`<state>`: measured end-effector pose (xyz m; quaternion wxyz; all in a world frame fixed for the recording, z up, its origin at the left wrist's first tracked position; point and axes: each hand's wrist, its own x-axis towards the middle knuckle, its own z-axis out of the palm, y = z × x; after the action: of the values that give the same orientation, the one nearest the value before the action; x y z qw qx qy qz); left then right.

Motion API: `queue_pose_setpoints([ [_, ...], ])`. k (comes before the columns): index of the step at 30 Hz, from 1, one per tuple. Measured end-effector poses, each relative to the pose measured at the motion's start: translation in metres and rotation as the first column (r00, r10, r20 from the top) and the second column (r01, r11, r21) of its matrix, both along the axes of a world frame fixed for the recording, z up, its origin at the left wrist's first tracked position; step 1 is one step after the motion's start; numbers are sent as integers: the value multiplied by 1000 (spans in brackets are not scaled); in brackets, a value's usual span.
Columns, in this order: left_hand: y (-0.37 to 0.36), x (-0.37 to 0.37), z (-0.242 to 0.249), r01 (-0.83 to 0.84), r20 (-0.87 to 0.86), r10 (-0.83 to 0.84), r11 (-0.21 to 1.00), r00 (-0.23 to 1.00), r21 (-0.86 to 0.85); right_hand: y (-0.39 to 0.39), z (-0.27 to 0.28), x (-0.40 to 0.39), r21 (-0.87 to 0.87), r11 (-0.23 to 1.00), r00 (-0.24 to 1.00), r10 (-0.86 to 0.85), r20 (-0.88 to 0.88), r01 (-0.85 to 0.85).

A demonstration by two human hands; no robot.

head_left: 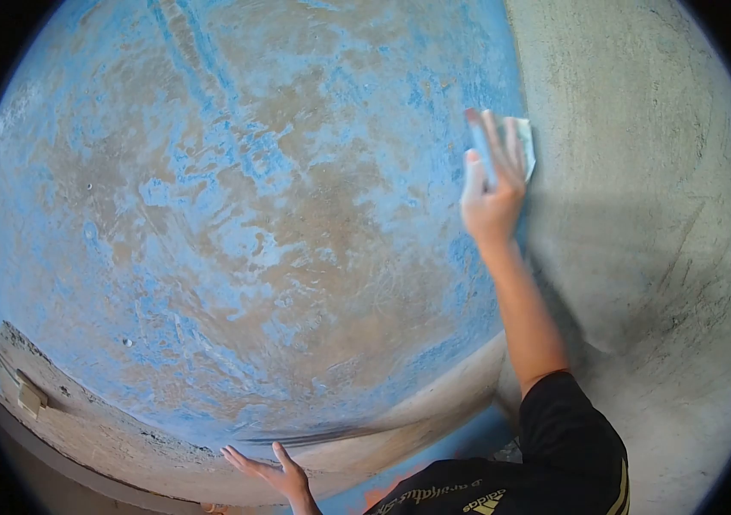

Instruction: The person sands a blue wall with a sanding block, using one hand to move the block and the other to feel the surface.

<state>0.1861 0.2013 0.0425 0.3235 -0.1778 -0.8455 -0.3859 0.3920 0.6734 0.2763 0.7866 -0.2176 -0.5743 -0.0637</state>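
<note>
Looks like rubbing or wiping going on with the right hand (494, 202), judging by the blur, up at the edge of the patchy blue wall (297, 257), just beside the rough grey wall (640, 172). Got a pale sheet (527, 148) tucked between palm and blue surface, poking out past the outer side of the hand. Could be sandpaper, but can't tell for sure. Fingers pointing up, fairly straight and slightly parted, more pressing flat than gripping. Calls for a flat palm and even pressure along that edge imo, without snagging at the corner. Left hand (290, 477) way down low near the bottom of the blue area, fingers and thumb spread open, not visibly holding anything. Can't tell about wall contact there.
</note>
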Motion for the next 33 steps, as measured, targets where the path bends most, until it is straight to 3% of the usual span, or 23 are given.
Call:
queue_pose_setpoints([
  [2,0,-1,10,29,-24,-29,999,999,24,-42,-4,-12,186,979,959,30,281,-85],
  [4,-3,-7,12,11,-15,-11,1000,1000,-7,-60,-22,-11,293,929,821,21,570,-228],
  [7,-9,-16,13,-2,11,3,996,1000,-85,-15,1,2,161,984,979,43,197,-75],
  [10,-9,-11,18,-6,38,11,992,999,-129,-21,3,-13,96,995,1000,4,24,-6],
  [13,-12,-20,23,11,-12,-12,991,1000,-131,-70,-16,-30,369,890,837,26,547,-268],
  [14,-15,-24,23,17,-32,-21,992,999,-129,-77,-14,-27,397,867,780,-16,626,-301],
  [17,-20,-40,39,110,-141,-117,992,983,-59,-48,22,-29,193,973,984,97,151,-126],
  [20,-32,-63,81,131,-341,-158,986,927,-101,-70,51,-54,185,983,999,9,32,-15],
  [21,-38,-76,94,125,-425,-169,983,889,-132,-89,54,-61,331,934,964,47,262,-136],
  [23,-47,-107,124,114,-592,-212,974,778,-198,-130,51,-74,501,750,749,-11,662,-432],
  [24,-51,-124,140,109,-670,-243,965,701,-237,-131,56,-84,555,656,675,-94,732,-511],
  [27,-72,-162,196,-13,-812,-292,938,505,-346,-115,108,-81,546,803,848,-103,519,-237],
  [30,-92,-174,265,-86,-893,-331,924,306,-372,-135,148,-103,363,932,989,-64,135,11],
  [31,-100,-177,288,-124,-906,-348,915,239,-384,-154,147,-109,433,898,939,-75,335,-82],
  [33,-107,-177,332,-126,-914,-353,916,201,-382,-200,133,-116,511,809,728,-158,667,-292],
])
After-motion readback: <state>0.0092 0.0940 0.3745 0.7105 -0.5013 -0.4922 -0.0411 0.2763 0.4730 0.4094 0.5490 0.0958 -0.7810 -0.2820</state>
